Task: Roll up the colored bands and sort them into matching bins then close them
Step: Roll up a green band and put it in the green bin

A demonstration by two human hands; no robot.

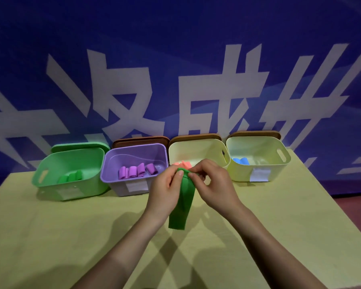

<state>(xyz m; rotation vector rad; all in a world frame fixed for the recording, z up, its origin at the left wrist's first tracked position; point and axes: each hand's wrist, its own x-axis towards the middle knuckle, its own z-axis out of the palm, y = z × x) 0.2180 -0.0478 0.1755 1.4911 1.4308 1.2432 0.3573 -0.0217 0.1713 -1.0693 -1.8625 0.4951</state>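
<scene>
both hands, left (165,191) and right (212,182), pinch green band (180,207) top, tail hanging; roll tight, edges aligned; then green bin (50,176).

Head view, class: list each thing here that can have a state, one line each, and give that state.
Green band: held by both hands, top end being rolled, rest hanging.
Left hand: pinching the band.
Right hand: pinching the band.
Green bin: open, rolled green bands inside.
Purple bin: open, four pink rolls inside.
Middle yellow bin: open, orange rolls inside.
Right yellow bin: open, blue roll inside.
Lids: off, propped behind the bins.
</scene>
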